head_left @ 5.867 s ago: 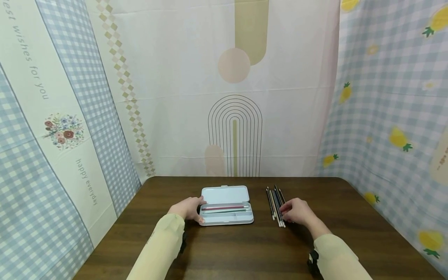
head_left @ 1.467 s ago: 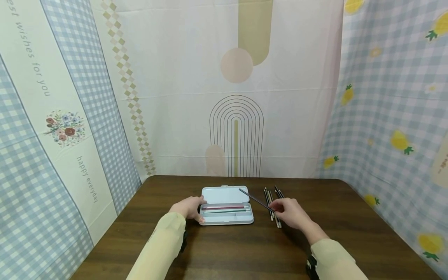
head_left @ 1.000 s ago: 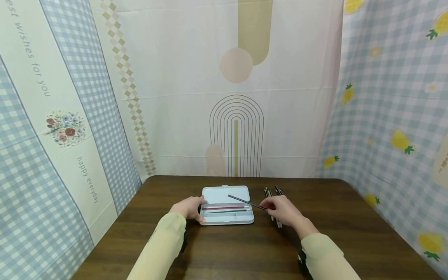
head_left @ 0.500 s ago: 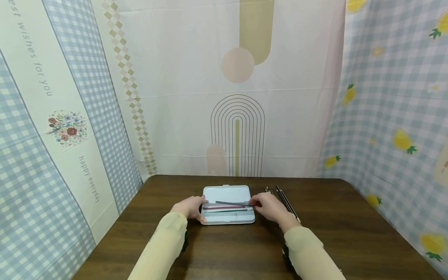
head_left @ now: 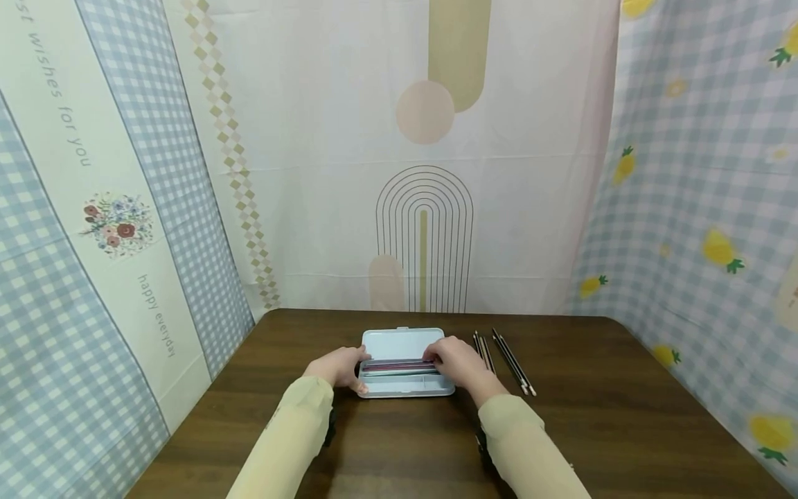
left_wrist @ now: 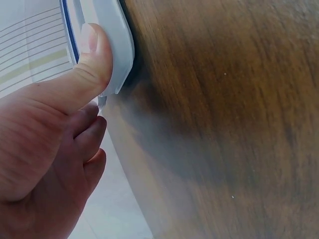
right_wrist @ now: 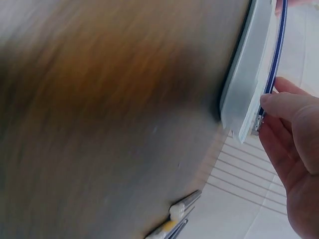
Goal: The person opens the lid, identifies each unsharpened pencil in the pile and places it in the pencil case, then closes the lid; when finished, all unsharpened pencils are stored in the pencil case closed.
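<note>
A white pencil case (head_left: 399, 344) lies open at the middle of the dark wooden table (head_left: 623, 416), lid toward the back. Red and green pencils (head_left: 393, 371) lie lengthwise in its tray. My left hand (head_left: 339, 367) grips the case's left end, its thumb (left_wrist: 84, 69) pressed on the case's rim (left_wrist: 119, 45). At the right end of the case, my right hand (head_left: 451, 360) holds a dark pencil (head_left: 399, 362) laid along the tray. In the right wrist view its fingertips (right_wrist: 279, 107) touch the end of that pencil (right_wrist: 276, 50) beside the case's edge (right_wrist: 244, 89).
Several dark loose pencils (head_left: 512, 362) lie in two small groups on the table just right of the case, eraser ends toward me (right_wrist: 179, 211). Patterned cloth walls (head_left: 125, 229) close in the table on the left, back and right.
My right hand lifted a dark pencil from the pile, carried it left and lowered it into the case. The left hand has stayed on the case's left end.
</note>
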A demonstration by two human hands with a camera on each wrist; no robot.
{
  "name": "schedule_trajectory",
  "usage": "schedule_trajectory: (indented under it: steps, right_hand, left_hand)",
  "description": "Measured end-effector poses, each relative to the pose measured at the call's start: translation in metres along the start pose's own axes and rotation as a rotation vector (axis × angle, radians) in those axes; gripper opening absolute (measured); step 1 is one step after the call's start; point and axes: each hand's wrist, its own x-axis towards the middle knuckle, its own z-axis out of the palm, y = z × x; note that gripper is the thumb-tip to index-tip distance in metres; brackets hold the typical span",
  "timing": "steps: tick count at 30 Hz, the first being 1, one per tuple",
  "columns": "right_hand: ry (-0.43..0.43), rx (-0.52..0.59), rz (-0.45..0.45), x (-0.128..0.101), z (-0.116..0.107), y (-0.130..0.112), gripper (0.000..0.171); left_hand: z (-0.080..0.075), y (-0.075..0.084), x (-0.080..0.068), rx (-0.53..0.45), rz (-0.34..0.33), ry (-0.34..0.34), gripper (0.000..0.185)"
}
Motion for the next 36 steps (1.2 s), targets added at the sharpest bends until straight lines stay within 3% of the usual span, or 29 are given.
schedule_trajectory:
  steps: [3,4,7,8,14,15,18,25,36]
  right_hand:
    - [0.000,-0.001,-0.009,0.002,0.001,-0.005,0.016]
    - [0.003,-0.001,-0.013,0.002,0.002,-0.006,0.015]
    - [0.013,-0.006,-0.015,0.000,0.004,-0.008,0.012]
    - [0.020,-0.008,-0.016,-0.001,0.005,-0.008,0.012]
    - [0.033,-0.013,0.009,-0.006,0.007,-0.003,0.011]
    - [0.032,-0.013,0.014,-0.007,0.007,-0.002,0.011]
    - [0.024,0.002,0.031,-0.010,0.005,-0.002,0.011]
    - [0.021,0.037,0.074,-0.015,0.003,0.000,0.013]
    - [0.071,0.187,0.199,-0.032,-0.006,0.028,0.016]
  left_hand:
    - [0.002,-0.003,0.005,-0.002,0.001,0.002,0.079]
    - [0.008,-0.014,0.013,0.000,0.032,0.017,0.080]
    - [0.008,-0.014,0.013,-0.013,0.027,0.020,0.080]
    - [0.017,-0.027,0.024,-0.003,0.051,0.028,0.082]
    - [0.009,-0.013,0.010,-0.001,0.038,0.018,0.081]
    - [-0.001,0.000,-0.004,-0.008,0.019,0.012,0.079]
    - [-0.001,0.000,-0.005,-0.014,0.018,0.007,0.079]
    - [0.009,-0.016,0.010,0.016,0.051,0.017,0.082]
    - [-0.001,-0.001,-0.008,-0.006,0.038,0.022,0.080]
